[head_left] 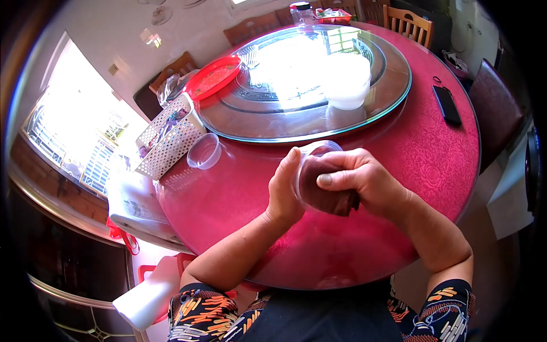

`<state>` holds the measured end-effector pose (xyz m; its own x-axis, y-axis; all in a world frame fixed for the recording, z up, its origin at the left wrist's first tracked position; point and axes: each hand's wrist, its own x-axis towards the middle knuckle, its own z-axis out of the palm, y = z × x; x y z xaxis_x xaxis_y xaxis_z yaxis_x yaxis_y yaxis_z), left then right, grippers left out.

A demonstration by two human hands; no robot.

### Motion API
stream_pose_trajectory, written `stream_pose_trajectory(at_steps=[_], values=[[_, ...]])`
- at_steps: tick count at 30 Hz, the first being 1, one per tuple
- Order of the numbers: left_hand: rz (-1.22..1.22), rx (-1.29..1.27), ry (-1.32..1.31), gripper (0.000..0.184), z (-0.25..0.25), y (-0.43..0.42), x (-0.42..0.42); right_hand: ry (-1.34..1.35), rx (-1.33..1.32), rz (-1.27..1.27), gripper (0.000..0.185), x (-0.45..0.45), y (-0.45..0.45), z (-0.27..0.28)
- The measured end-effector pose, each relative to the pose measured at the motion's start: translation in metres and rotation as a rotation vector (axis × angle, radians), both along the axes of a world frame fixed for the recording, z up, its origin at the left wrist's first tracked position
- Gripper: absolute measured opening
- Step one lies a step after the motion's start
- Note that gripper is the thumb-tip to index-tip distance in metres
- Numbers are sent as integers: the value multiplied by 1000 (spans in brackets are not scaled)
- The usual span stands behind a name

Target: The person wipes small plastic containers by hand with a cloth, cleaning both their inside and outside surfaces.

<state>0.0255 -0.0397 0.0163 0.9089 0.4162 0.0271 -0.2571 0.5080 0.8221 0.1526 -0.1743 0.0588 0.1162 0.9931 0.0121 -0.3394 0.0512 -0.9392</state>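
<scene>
Above the near part of the table, my left hand (pixel 285 189) is wrapped round the side of a clear plastic bowl (pixel 322 147). My right hand (pixel 370 178) grips a dark brown cloth (pixel 322 191), its thumb on top, and the cloth is pressed against the bowl. Much of the bowl is hidden behind the cloth and fingers. Another clear plastic bowl (pixel 204 152) sits on the table to the left, beside a white perforated basket (pixel 174 139). On the glass turntable (pixel 256 122) stands a whitish stack of bowls (pixel 347 85), washed out by glare.
The round table has a red patterned cover (pixel 421 188). A red tray (pixel 213 78) and forks (pixel 249 58) lie on the turntable's left side. A black phone (pixel 447 105) rests at right. Jars (pixel 302 14) and a red basket (pixel 334 18) stand at the back. Wooden chairs (pixel 407 24) surround the table.
</scene>
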Motion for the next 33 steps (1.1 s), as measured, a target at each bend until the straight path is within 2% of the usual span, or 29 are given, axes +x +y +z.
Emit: stream_pose_trajectory(at_steps=[3, 5, 6, 9, 10, 14, 17, 22, 25, 33], values=[[-8, -42, 11, 66, 0, 2, 4, 220, 54, -115, 29, 0, 1, 0], [-42, -78, 21, 63, 2, 1, 5, 138, 136, -207, 27, 4, -1, 1], [-62, -103, 17, 57, 5, -1, 4, -153, 210, -288, 26, 5, 0, -1], [-42, -140, -15, 53, -5, 4, 8, -1194, 610, -563, 29, 4, 11, -17], [-61, -163, -52, 51, -7, 4, 8, -1301, 673, -668, 33, -1, 16, -22], [-23, -123, 57, 51, 3, -5, 4, -1593, 680, -816, 46, -4, 11, -18], [-41, -170, 74, 53, 4, -6, 4, -1654, 605, -859, 46, -4, 10, -18], [35, -57, 48, 54, 0, -2, 1, -1598, 520, -922, 39, -4, 13, -19], [-1, -7, 37, 55, -3, 3, -2, -1555, 455, -942, 36, -6, 14, -19], [138, 65, 6, 50, 4, -1, -2, -1429, 255, -776, 32, -4, 14, -29]])
